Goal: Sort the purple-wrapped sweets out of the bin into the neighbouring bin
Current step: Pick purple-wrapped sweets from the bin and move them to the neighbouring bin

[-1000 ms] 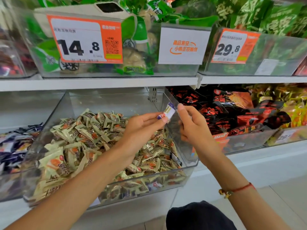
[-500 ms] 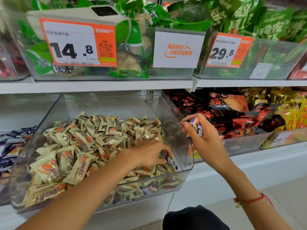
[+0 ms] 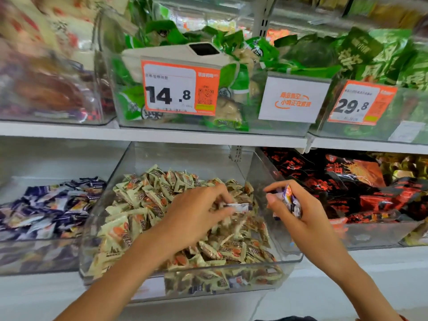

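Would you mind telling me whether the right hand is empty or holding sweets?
Holding. The right hand has its fingers curled round purple-wrapped sweets, beside the clear bin of cream-wrapped sweets.

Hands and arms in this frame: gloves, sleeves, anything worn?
Both hands are bare, no gloves: left hand, right hand. Both forearms are bare as far as the frame shows, with no sleeves in view. A sliver of red-orange band shows at the right wrist by the bottom edge. No rings or watch visible.

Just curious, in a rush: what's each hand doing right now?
Left hand: pinching a purple-wrapped sweet over the cream sweets.
Right hand: gripping collected purple sweets.
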The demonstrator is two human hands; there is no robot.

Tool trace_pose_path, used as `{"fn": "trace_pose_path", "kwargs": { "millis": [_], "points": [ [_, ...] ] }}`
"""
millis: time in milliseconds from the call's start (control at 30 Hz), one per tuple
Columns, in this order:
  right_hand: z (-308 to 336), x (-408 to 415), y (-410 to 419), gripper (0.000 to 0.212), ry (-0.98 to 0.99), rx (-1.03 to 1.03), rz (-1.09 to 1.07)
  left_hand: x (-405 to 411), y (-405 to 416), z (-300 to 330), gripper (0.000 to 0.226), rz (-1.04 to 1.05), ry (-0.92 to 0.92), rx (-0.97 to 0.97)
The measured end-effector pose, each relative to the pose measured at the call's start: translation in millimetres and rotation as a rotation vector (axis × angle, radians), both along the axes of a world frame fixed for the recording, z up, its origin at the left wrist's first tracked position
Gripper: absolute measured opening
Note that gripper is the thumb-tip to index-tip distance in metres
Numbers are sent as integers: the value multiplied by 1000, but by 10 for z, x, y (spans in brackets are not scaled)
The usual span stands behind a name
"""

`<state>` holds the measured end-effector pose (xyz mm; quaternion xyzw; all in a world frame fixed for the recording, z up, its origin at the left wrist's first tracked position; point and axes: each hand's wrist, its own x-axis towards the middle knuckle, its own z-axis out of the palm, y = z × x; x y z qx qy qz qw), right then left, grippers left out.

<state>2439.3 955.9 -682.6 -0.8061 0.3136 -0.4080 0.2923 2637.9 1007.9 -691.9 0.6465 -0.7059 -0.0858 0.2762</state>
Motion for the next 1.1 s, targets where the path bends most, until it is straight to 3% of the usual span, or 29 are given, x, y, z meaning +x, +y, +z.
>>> {"fn": "trace_pose_path", "kwargs": {
  "millis": [167, 267, 333, 433, 533, 633, 767, 833, 967, 1100],
  "points": [
    [-12, 706, 108, 16, 18, 111, 191, 663, 782, 106, 8, 310, 195, -159],
    [-33, 1366, 251, 18, 32, 170, 308, 1172, 1213, 61, 17, 534, 223, -288],
    [-28, 1828, 396, 22, 52, 184, 379, 1469, 1420, 15, 11, 688, 201, -341],
    [-44, 2495, 583, 23, 159, 31, 425, 1795, 1575, -58, 10, 873, 121, -373],
    [-54, 2969, 637, 27, 400, -296, 262, 1931, 1547, -103, 19, 980, -13, -410],
    [-51, 3181, 603, 39, 661, -446, 184, 2031, 1435, -175, 18, 984, -135, -285],
    [-67, 3177, 525, 38, 985, -459, 316, 2158, 1396, -290, 29, 825, -127, 44],
    [-59, 3022, 525, 33, 893, -441, 390, 2142, 1440, -323, 31, 772, -97, 107],
    [-27, 2344, 622, 26, 464, -342, 469, 1904, 1463, -180, 26, 808, -172, 11],
    [13, 1376, 418, 20, 432, -344, 274, 1413, 1281, 196, 10, 735, -152, -109]
  ]
}}
